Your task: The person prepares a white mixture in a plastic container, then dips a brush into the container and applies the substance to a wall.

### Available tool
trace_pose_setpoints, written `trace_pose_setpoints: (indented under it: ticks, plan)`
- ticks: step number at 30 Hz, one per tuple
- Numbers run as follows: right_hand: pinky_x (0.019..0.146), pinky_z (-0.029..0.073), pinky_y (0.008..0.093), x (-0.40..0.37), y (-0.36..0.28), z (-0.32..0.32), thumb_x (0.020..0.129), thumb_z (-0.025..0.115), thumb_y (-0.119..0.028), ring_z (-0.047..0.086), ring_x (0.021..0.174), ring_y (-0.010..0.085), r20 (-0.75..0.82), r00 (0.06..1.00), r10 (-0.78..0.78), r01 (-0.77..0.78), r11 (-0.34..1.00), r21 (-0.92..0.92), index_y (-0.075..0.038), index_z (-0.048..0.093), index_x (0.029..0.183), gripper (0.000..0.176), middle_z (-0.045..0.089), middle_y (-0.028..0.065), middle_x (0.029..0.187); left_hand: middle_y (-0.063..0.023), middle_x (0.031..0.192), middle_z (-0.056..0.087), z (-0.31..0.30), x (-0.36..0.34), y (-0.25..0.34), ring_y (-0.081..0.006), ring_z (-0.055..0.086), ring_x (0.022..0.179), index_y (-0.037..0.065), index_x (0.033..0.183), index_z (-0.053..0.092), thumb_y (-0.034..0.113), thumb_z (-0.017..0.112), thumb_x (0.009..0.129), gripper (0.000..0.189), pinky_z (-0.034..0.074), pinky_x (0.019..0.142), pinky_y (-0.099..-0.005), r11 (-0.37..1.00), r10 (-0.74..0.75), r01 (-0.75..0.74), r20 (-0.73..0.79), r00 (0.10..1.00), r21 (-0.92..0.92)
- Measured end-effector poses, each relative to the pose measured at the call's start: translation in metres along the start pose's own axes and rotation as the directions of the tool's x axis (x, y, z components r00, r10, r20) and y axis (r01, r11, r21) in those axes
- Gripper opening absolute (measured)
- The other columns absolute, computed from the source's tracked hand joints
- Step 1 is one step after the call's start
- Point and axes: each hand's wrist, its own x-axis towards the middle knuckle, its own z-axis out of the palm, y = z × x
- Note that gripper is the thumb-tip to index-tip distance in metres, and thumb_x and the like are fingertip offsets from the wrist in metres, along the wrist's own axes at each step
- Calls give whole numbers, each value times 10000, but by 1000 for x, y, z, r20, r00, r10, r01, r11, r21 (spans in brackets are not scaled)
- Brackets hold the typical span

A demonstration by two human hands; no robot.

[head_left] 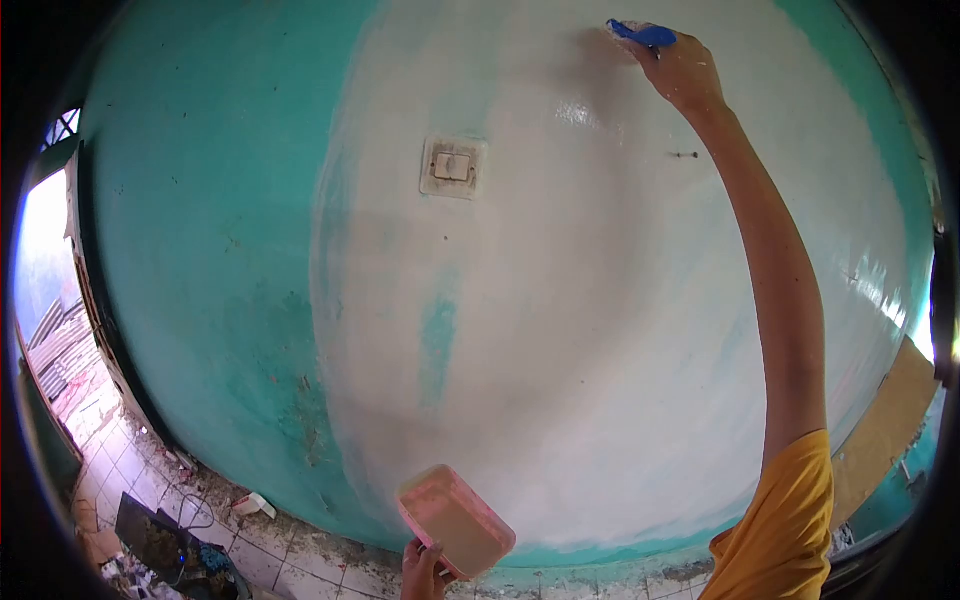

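My right hand is raised high on the wall at the upper right, fingers closed round a blue tool with whitish smears. The tool is at the painted wall surface, and its exact kind is hard to make out. Low in the middle, my left hand grips a pink plastic tub by its lower edge. The tub is tilted toward me, with a pale, paint-like layer inside. White paint covers much of the green wall, and a green streak shows through left of the middle.
A dirty switch plate sits on the wall, and a screw or nail sticks out near my right forearm. A doorway opens at far left. Debris lies on the tiled floor below, and a brown board leans at right.
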Motion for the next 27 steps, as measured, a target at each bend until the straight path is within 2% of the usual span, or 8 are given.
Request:
trace_pose_setpoints:
  ticks: [4,7,9,13,14,21,23,27]
  plan:
    - [830,520,415,-53,-66,-8,852,663,-248,636,957,348,163,986,-36,15,992,125,-84,693,1057,265,679,150,1017,-47,1087,593,-10,10,22,-190,607,898,152,1344,440,301,616,935,470,512,684,-352,999,-37,37,-10,999,20]
    - [768,535,405,-159,-126,-4,791,640,-85,631,844,279,449,801,-396,295,914,279,-157,660,1142,359,670,95,922,-35,1057,588,-15,19,41,-175,599,866,154,1339,438,301,616,936,465,507,678,-353,999,-41,41,8,999,12]
    - [744,538,391,-200,-156,-14,820,637,-101,628,821,238,377,722,-580,367,783,502,-209,641,1206,400,674,63,905,-28,1036,585,-21,24,53,-167,594,844,155,1332,438,302,618,936,460,504,673,-352,1000,-29,29,30,999,1]
    - [815,536,394,-137,-135,-11,957,536,-308,640,878,294,540,719,-438,293,895,336,-276,658,1200,274,685,93,964,-19,989,568,-33,40,66,-169,581,809,155,1317,422,310,626,932,463,498,662,-352,999,-24,21,62,998,49]
    - [807,529,421,-104,-128,-8,966,521,-392,640,898,315,630,768,-112,-11,982,188,-240,682,1153,289,681,115,1014,-18,977,562,-35,43,67,-172,579,802,154,1309,418,310,627,932,458,497,660,-353,999,-24,22,56,998,43]
    - [768,524,423,8,-92,5,927,567,-487,645,848,322,-45,984,-174,176,982,69,-114,721,977,407,681,154,855,-23,952,547,-49,56,71,-177,567,783,147,1267,409,307,621,937,424,491,651,-351,995,-93,89,68,993,51]
    - [802,530,410,-26,-118,-6,888,661,-211,649,909,330,184,983,-4,-4,999,46,-86,713,1036,201,684,141,997,-43,976,545,-57,61,72,-203,587,820,128,1249,394,309,614,940,420,505,654,-363,989,-138,131,119,983,69]
    - [773,546,354,-160,-177,-14,778,614,-11,629,847,242,505,737,-449,338,892,301,-210,602,1277,537,670,57,940,-63,1018,543,-66,66,78,-236,604,867,118,1238,386,311,617,937,426,524,662,-382,985,-154,142,138,978,93]
